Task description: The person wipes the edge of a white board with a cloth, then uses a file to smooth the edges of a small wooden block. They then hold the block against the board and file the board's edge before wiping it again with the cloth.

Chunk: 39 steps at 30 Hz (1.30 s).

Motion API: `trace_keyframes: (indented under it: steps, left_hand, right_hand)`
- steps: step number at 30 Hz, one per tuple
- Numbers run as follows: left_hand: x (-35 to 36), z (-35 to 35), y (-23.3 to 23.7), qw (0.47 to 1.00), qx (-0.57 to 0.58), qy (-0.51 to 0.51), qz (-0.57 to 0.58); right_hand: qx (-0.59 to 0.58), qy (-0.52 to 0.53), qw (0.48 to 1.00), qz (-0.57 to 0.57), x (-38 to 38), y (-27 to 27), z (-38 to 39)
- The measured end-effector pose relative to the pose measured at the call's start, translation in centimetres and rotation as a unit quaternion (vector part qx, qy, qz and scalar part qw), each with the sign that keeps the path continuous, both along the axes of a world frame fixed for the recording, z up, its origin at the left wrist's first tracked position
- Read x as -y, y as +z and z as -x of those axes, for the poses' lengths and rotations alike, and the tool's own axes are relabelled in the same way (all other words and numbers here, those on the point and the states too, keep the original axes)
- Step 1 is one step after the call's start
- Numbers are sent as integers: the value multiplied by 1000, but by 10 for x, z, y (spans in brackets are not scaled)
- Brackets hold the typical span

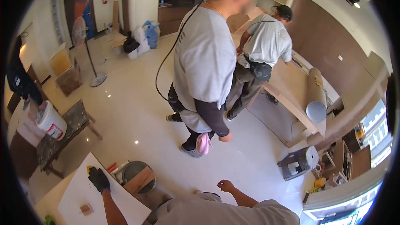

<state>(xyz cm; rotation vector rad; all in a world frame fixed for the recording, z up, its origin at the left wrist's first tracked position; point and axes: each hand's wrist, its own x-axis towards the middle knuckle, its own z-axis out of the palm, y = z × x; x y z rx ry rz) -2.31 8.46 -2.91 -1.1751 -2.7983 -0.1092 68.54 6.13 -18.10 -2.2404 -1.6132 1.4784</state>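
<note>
My left hand (99, 179), in a dark glove, reaches over a white board (125, 202) at the lower left. Its fingertips are closed at a small yellow object (88, 169) near the board's far edge; its kind is too small to make out. A small brown wood block (86, 209) lies on the same board, nearer to me. My right hand (226, 186) is bare and hangs in the air over the floor, off to my right. Its fingers are loosely bent and apart, with nothing seen in them.
A round dark bucket (137, 171) with a wood plank across it stands beside the board. One person (204, 54) is in front of me; another leans over a wooden workbench (291, 87). A worn bench (75, 125), white bucket (52, 121), fan (98, 79) and step stool (298, 162) stand around.
</note>
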Motion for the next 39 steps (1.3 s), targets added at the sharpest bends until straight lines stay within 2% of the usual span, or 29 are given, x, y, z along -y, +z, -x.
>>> trace_keyframes:
  steps: [3,7,11,12,15,17,18,20,21,22,25,27,29,31,33,34,36,39]
  left_hand:
    - [-26,42,-19,999,-30,-8,-10]
    - [-41,32,14,1000,2,7,6]
    - [-38,37,12,1000,8,-6,10]
    - [-40,39,14,1000,8,-12,10]
    - [-42,36,18,999,13,3,31]
    - [-35,29,25,999,10,-8,48]
    - [-28,21,27,999,9,-18,46]
    - [-16,2,26,998,6,-40,39]
    - [-6,-10,26,998,3,-51,38]
    - [4,-21,25,997,2,-61,37]
    - [37,-54,14,997,12,-71,2]
    - [63,-73,-3,996,2,-80,-32]
    - [86,-98,-15,995,-25,-79,-57]
    - [106,-144,25,995,-36,-96,-10]
    - [122,-186,64,992,-47,-112,39]
    - [129,-193,58,992,-40,-121,-13]
    - [141,-200,44,987,-15,-135,-85]
    - [147,-192,29,978,19,-136,-158]
  right_hand:
    - [4,-17,1000,-10,18,11,17]
    - [42,-19,999,17,53,17,18]
    - [91,32,988,121,80,38,13]
    - [112,111,981,112,82,24,6]
    - [142,100,971,162,69,10,1]
    - [152,116,973,131,50,1,4]
    - [150,168,973,-42,47,0,4]
    - [242,378,889,-99,15,-4,10]
    - [156,133,979,15,-3,48,38]
    - [163,85,983,-21,-7,69,46]
    - [209,41,963,-167,-12,63,55]
    - [116,52,976,-178,-7,31,30]
    - [66,134,981,-126,-6,-28,-13]
    - [54,278,959,-10,-5,-75,-59]
    - [126,196,972,42,13,-49,-79]
    - [163,154,972,70,24,-24,-86]
    - [194,103,974,55,49,-11,-104]
    - [187,18,982,-28,90,-39,-138]
